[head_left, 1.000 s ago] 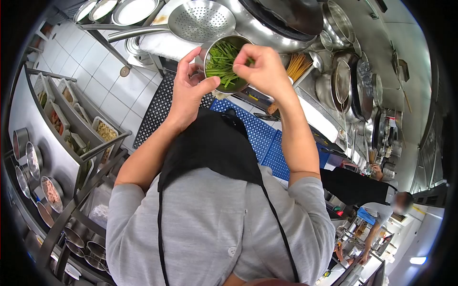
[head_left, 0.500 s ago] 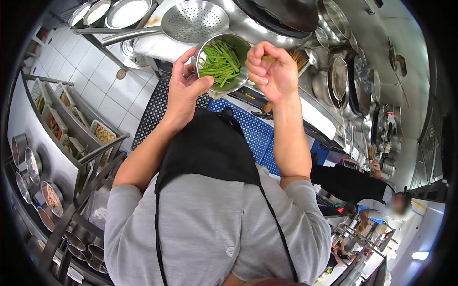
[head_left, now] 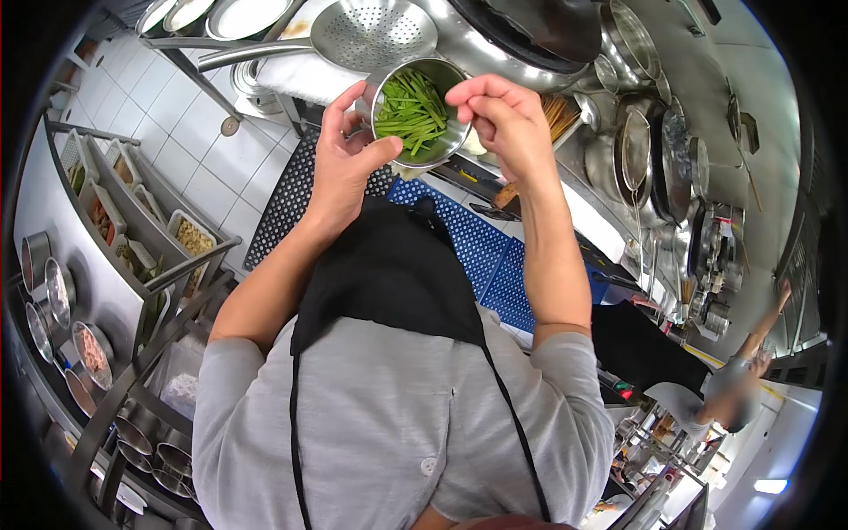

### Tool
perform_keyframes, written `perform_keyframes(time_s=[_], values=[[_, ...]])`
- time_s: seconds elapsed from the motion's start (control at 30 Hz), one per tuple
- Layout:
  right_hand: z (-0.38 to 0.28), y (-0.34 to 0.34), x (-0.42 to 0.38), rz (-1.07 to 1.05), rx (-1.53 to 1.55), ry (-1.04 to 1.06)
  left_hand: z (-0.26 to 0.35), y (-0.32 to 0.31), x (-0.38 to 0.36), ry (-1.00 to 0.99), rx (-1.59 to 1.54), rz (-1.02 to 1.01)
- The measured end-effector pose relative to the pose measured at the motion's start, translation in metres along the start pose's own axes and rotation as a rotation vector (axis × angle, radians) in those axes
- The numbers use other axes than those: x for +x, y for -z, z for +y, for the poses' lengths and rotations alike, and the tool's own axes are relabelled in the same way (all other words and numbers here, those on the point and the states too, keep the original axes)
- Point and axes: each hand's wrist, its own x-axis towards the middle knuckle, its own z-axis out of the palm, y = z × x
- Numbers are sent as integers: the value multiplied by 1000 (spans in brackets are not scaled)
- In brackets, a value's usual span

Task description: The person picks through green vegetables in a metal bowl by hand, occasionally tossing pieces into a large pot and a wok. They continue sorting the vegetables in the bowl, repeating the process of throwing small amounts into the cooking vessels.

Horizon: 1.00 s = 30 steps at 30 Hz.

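My left hand (head_left: 346,163) is closed on the side of a round stainless steel bowl (head_left: 454,137), thumb over the near rim and fingers along its outer left wall. Cut green vegetable pieces (head_left: 412,110), long and thin like green bean or stem lengths, lie inside. At the bowl's right rim is my right hand (head_left: 505,124), its fingers curled and the thumb close to the index finger. Whatever may be between those fingertips is too small or hidden to make out.
A perforated strainer (head_left: 375,35) lies beyond the bowl, beside a large wok (head_left: 521,35). Pots and ladles line the right counter. Food trays (head_left: 193,237) and metal bowls stand at left. A blue mat (head_left: 459,234) covers the floor. Another person (head_left: 680,380) is at the right.
My right hand has turned palm-down, its fingertips now at the bowl's rim; the green bit seen by its fingers no longer shows. The other person has raised an arm.
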Motion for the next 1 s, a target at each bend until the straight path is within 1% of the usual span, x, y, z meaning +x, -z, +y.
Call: perform_keyframes(time_s=[0.03,0.13,0.17,0.3,0.4,0.5,0.6,0.63,0.73,0.83,0.93,0.97,1.0], values=[[6,-5,3,-7,-343,246,0,1,0,0,22,-5],[-5,-18,1,-104,-972,465,-2,1,-1,9,68,-16],[4,-19,6,-139,-1129,556,-2,1,-1,12,86,-27],[2,-31,11,-377,-1412,500,-1,2,-2,19,82,-42],[12,-30,18,-383,-1445,526,-1,2,-4,43,78,-60],[10,-30,26,-176,-1299,535,-2,4,-4,55,56,-36],[-15,-26,17,-89,-944,331,-1,7,-2,67,44,-7],[-15,-23,18,-80,-860,244,0,7,-2,66,37,5],[-8,-20,21,-98,-649,109,2,4,-1,73,24,15],[-5,-24,21,-187,-431,56,2,2,-2,92,31,-5],[11,-26,27,-222,-565,90,2,2,-2,118,35,-20],[11,-26,27,-214,-525,88,3,2,-1,124,25,-20],[7,-27,23,-146,-629,133,3,3,-1,129,14,-18]])
